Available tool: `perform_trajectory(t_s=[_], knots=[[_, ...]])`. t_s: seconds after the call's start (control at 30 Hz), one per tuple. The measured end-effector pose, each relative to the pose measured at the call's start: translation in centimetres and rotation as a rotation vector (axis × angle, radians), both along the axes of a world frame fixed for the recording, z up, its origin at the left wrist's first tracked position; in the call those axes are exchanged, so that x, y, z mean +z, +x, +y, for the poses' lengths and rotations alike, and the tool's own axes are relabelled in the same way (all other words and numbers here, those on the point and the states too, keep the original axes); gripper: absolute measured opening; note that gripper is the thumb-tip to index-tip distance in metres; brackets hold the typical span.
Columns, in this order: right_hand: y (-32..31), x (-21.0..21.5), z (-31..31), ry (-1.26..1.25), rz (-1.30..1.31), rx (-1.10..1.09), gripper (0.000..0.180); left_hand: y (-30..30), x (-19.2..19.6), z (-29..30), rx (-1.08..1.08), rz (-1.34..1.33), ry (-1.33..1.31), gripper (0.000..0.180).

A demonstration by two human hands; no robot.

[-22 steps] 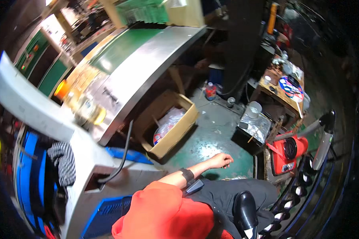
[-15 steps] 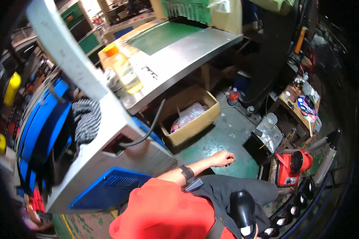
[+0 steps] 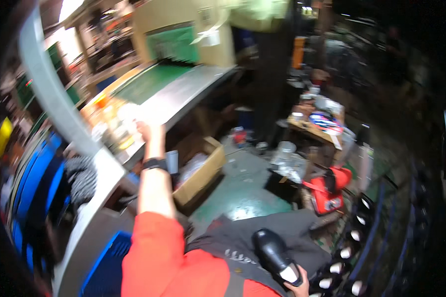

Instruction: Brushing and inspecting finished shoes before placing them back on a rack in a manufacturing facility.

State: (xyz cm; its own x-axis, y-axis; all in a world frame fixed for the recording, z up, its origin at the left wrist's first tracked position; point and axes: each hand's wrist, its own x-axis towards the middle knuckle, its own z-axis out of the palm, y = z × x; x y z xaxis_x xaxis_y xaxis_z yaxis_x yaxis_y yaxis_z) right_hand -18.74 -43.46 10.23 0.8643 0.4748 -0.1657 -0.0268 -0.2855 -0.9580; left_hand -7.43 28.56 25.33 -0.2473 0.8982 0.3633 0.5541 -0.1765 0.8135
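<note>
In my right hand (image 3: 300,284), at the lower edge, is a black shoe (image 3: 269,246) with a pale insole. My fingers are closed at its heel opening, and the shoe lies over my grey apron (image 3: 208,238). My left hand (image 3: 146,130) reaches forward over the near edge of the metal-topped table (image 3: 176,101). Motion smears its fingers, so whether they hold anything does not show. Close to that hand, on its left, stands a blurred bottle with an orange cap (image 3: 102,102).
An open cardboard box (image 3: 203,171) sits on the floor below the table. To the right are a red device (image 3: 327,193), a small cluttered wooden table (image 3: 302,129) and a rack of black shoes (image 3: 354,235). A blue chair (image 3: 29,178) is at left.
My left arm has stretched forward and left, from above the floor to over the table. The shoe in my right hand has come up further into view. The view has swung right.
</note>
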Motion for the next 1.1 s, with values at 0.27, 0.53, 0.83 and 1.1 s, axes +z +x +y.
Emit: perform_trajectory(t_s=[0.27, 0.53, 0.83, 1.1], knots=[[-2.8, 2.6, -2.5, -0.136, 0.008, 0.211, 0.091, -5.3, -2.9, 7.0, -0.091, 0.576, 0.334, 0.024], [-1.7, 7.9, -4.2, 0.261, 0.074, -0.315, 0.055, 3.7, -0.8, -16.3, -1.241, -0.039, 0.484, 0.031], [1.8, 10.5, 8.0, -0.324, -0.562, -0.526, 0.059, 1.4, -6.3, -49.4, -2.207, 0.074, -1.326, 0.034], [-2.7, 10.2, 7.0, -0.393, -0.365, -0.951, 0.089, -0.2, -6.5, -55.6, -2.448, 0.090, -1.460, 0.041]])
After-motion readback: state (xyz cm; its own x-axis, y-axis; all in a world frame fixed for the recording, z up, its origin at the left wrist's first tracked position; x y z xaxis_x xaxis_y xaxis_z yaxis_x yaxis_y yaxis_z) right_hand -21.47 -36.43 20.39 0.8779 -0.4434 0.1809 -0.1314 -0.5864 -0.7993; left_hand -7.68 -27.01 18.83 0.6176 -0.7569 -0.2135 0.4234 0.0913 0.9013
